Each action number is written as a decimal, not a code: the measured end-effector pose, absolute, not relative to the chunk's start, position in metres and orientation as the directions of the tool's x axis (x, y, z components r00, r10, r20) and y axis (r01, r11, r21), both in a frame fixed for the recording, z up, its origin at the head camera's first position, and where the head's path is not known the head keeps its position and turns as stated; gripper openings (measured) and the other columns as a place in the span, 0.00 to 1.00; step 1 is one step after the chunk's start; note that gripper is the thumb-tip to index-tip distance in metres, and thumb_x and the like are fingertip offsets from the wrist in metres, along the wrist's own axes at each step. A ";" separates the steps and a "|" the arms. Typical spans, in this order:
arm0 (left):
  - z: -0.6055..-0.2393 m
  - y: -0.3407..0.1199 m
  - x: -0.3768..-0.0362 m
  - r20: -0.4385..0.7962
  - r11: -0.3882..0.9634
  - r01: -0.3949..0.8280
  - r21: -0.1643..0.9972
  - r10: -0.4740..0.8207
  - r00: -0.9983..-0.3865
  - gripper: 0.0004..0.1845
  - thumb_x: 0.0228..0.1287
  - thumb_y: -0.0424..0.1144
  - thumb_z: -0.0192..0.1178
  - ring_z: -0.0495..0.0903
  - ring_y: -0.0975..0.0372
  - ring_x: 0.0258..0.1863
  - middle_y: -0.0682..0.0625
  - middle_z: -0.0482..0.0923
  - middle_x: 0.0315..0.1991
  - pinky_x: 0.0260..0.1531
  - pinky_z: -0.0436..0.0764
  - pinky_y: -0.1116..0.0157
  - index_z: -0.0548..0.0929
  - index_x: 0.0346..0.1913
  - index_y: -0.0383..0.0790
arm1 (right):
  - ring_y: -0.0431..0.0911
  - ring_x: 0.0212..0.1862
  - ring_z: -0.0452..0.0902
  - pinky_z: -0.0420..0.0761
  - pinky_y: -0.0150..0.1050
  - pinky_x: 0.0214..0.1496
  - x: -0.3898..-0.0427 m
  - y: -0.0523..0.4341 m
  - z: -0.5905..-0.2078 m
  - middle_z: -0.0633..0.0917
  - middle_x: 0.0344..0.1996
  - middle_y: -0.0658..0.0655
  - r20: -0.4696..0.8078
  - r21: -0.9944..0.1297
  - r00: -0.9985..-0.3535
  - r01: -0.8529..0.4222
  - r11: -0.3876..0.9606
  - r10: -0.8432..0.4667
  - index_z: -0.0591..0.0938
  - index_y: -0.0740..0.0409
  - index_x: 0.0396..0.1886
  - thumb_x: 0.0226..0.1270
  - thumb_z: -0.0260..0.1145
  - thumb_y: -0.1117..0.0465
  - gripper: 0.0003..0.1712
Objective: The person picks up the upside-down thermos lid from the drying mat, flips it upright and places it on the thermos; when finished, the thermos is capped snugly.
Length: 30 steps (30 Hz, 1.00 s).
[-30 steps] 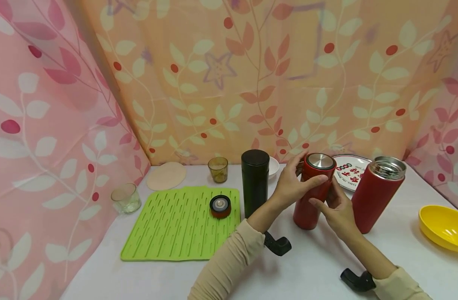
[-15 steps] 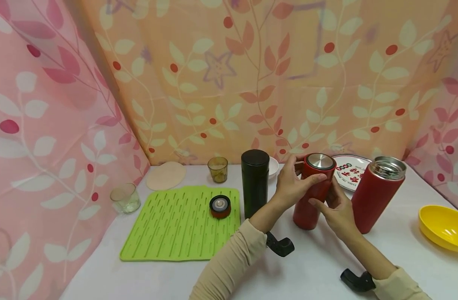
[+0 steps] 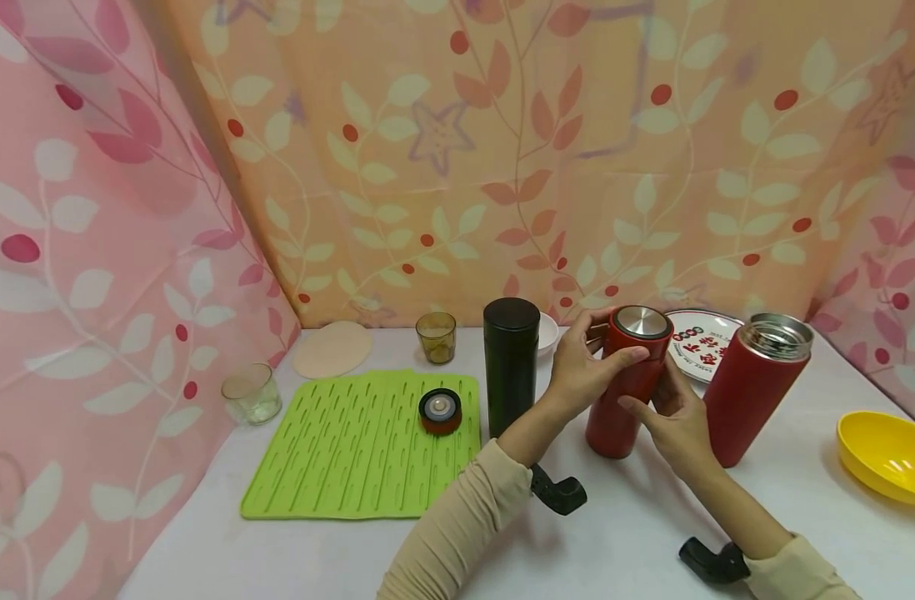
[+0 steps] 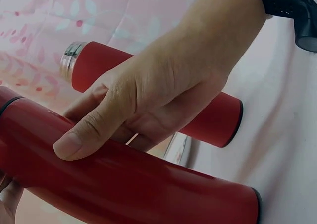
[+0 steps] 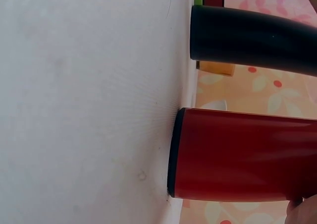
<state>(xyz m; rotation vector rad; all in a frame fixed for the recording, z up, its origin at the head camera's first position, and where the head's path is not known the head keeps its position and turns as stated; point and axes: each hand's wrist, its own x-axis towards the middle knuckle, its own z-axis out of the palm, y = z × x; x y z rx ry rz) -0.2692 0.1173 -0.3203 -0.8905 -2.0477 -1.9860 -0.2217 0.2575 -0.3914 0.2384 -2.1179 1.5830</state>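
Observation:
A red flask (image 3: 615, 408) with a steel-topped cap (image 3: 641, 322) stands upright on the white table (image 3: 622, 533). My left hand (image 3: 588, 367) grips its top, thumb across the front and fingers round the back of the cap. Lower down, my right hand (image 3: 671, 421) holds the flask's body. The left wrist view shows the right hand (image 4: 158, 90) with its thumb lying along the red flask (image 4: 129, 184). In the right wrist view the flask's base (image 5: 233, 154) sits flat on the table.
An uncapped red flask (image 3: 753, 387) stands just right of my hands and a black flask (image 3: 512, 362) just left. A red lid (image 3: 440, 412) lies on a green mat (image 3: 337, 458). Around them are two glasses (image 3: 251, 393), a coaster (image 3: 332, 350), a plate (image 3: 701, 346) and a yellow bowl (image 3: 885, 454).
My left hand's fingers have shifted slightly round the cap. The flask and my right hand stay where they were.

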 end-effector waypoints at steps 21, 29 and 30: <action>-0.311 0.098 -0.244 0.482 -0.080 0.489 0.868 0.368 -0.795 0.30 0.61 0.32 0.58 0.69 0.60 0.62 0.46 0.68 0.63 0.60 0.67 0.69 0.63 0.67 0.39 | 0.27 0.60 0.66 0.68 0.16 0.53 -0.221 0.255 -0.393 0.65 0.67 0.53 0.468 -0.860 -0.868 -0.402 0.314 0.169 0.51 0.37 0.72 0.57 0.66 0.68 0.49; -0.321 0.076 -0.233 0.492 -0.060 0.518 0.853 0.421 -0.762 0.26 0.63 0.32 0.56 0.71 0.64 0.59 0.48 0.71 0.59 0.57 0.69 0.73 0.66 0.64 0.42 | 0.27 0.59 0.67 0.67 0.16 0.54 -0.223 0.255 -0.392 0.68 0.66 0.50 0.504 -0.850 -0.850 -0.458 0.260 0.154 0.53 0.40 0.72 0.55 0.66 0.73 0.50; -0.321 0.072 -0.231 0.492 -0.067 0.520 0.852 0.441 -0.750 0.25 0.63 0.32 0.55 0.72 0.64 0.58 0.47 0.72 0.58 0.57 0.69 0.73 0.67 0.64 0.41 | 0.27 0.59 0.67 0.67 0.16 0.54 -0.222 0.256 -0.392 0.68 0.65 0.50 0.513 -0.846 -0.845 -0.466 0.260 0.151 0.53 0.40 0.72 0.54 0.66 0.73 0.50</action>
